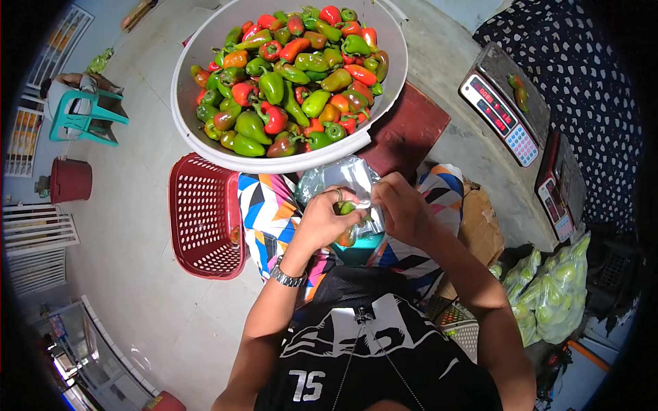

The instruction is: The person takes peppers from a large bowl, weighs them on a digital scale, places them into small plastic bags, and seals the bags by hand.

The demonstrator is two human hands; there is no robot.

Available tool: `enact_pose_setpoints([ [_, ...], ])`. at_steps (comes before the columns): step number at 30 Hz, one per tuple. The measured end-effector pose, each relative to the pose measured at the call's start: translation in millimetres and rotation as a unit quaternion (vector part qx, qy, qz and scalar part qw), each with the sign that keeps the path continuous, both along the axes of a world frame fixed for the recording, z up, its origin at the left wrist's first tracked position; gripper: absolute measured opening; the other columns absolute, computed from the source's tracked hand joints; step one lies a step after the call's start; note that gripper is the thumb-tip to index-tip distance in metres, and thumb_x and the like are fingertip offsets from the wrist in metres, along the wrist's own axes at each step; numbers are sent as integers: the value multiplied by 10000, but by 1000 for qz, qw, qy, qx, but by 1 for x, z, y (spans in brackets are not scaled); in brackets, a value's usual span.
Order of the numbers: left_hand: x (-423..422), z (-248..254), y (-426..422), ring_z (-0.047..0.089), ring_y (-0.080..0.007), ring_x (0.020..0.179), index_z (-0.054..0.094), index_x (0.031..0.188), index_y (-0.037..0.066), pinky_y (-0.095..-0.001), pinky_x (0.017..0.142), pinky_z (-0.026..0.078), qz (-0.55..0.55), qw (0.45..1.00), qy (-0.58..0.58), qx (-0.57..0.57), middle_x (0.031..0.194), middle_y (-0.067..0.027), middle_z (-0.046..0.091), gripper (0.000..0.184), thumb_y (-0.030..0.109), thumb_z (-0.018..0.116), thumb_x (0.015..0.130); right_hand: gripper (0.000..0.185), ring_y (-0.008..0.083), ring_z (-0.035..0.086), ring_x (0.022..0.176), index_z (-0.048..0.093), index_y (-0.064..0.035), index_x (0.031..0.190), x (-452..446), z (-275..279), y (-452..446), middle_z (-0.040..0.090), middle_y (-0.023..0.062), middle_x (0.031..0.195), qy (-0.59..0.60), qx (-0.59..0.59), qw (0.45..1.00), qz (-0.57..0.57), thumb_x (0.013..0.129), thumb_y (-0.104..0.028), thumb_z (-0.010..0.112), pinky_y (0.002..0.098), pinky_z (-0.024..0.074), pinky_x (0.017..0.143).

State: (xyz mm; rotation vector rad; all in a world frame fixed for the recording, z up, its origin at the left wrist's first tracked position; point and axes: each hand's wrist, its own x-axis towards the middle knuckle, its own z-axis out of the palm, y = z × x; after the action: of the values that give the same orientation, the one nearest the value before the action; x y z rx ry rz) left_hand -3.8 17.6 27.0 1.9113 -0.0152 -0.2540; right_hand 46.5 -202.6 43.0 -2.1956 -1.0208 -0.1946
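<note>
My left hand (pixel 329 220) is closed around a small clear plastic bag with green and reddish peppers (pixel 347 236) in it, above my lap. Close by on the right, my right hand (pixel 399 207) is closed, its fingertips pinching the bag's twisted top. More clear plastic bags (pixel 351 179) lie on my lap just beyond the hands. A large white tub (pixel 274 164) full of green, red and orange peppers (pixel 272 88) stands in front of me.
A red perforated basket (pixel 205 219) stands at the left. Two digital scales (pixel 504 113) are at the right, the farther one bearing peppers. Bagged green produce (pixel 558 291) lies at the lower right. Farther left, a person (pixel 72 85) is by a teal chair (pixel 86 113).
</note>
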Motion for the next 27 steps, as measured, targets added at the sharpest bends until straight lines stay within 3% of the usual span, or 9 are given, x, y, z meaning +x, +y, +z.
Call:
enact_pose_setpoints([
  [3, -19, -35, 16, 726, -295, 784, 756, 971, -1, -374, 790, 559, -7, 992, 80, 102, 878, -139, 745, 307, 225, 870, 797, 252, 395, 601, 945, 558, -26, 1064, 8, 29, -1, 571, 178, 975, 12, 48, 996, -73, 841, 45, 649, 435, 517, 790],
  [4, -22, -29, 18, 724, -218, 747, 749, 1020, -26, -339, 741, 557, -6, 994, 91, 64, 847, -114, 765, 283, 180, 844, 850, 219, 394, 606, 932, 558, -27, 1055, 11, 39, 0, 577, 180, 967, 30, 77, 991, -107, 864, 30, 649, 430, 515, 783],
  [7, -23, -21, 3, 711, -134, 819, 747, 1050, -50, -295, 749, 550, 36, 970, 209, -115, 912, -98, 778, 221, 116, 793, 912, 145, 379, 622, 905, 554, -30, 1030, 10, 23, 6, 600, 170, 955, 93, 85, 992, -29, 914, -10, 639, 424, 514, 779],
  [9, -22, -37, -5, 688, -91, 855, 756, 1033, -42, -264, 776, 543, 22, 961, 165, -221, 934, -69, 772, 153, 77, 764, 936, 184, 321, 651, 871, 599, -42, 1092, -1, 7, 8, 622, 145, 962, 149, 87, 985, 2, 918, -59, 657, 408, 532, 753],
  [11, -20, -32, -7, 679, -91, 839, 766, 1022, -27, -271, 765, 542, 30, 965, 166, -200, 938, -68, 774, 136, 78, 762, 936, 195, 241, 653, 781, 636, -40, 1109, -14, -1, 11, 620, 109, 930, 206, 57, 977, 22, 921, -75, 675, 366, 537, 696],
  [15, -16, -34, -6, 665, -108, 770, 771, 1012, -10, -302, 738, 539, 20, 982, 139, -128, 876, -92, 768, 168, 107, 797, 895, 232, 283, 690, 853, 663, -42, 1123, -22, -1, 17, 644, 128, 978, 192, 49, 980, -19, 898, -86, 696, 380, 557, 743],
  [18, -15, -32, -7, 659, -137, 719, 765, 995, -11, -329, 722, 537, 17, 991, 106, -79, 819, -123, 743, 207, 130, 826, 858, 196, 368, 654, 883, 642, -76, 1066, -19, -13, 21, 607, 143, 942, 154, 2, 988, -8, 885, -139, 679, 463, 548, 768],
  [20, -14, -23, -7, 663, -168, 697, 762, 986, -11, -344, 718, 537, 16, 994, 99, -38, 792, -145, 723, 227, 143, 841, 838, 182, 361, 640, 890, 609, -85, 1029, -17, -17, 23, 581, 135, 931, 131, -28, 991, 0, 870, -136, 683, 464, 544, 765],
  [27, -16, -10, -6, 681, -234, 751, 735, 927, -35, -341, 727, 532, 36, 999, 12, 16, 928, -150, 723, 267, 172, 862, 816, 228, 363, 610, 957, 537, -67, 1027, -12, -20, 24, 548, 137, 993, 68, -59, 996, -4, 842, -93, 669, 465, 535, 789],
])
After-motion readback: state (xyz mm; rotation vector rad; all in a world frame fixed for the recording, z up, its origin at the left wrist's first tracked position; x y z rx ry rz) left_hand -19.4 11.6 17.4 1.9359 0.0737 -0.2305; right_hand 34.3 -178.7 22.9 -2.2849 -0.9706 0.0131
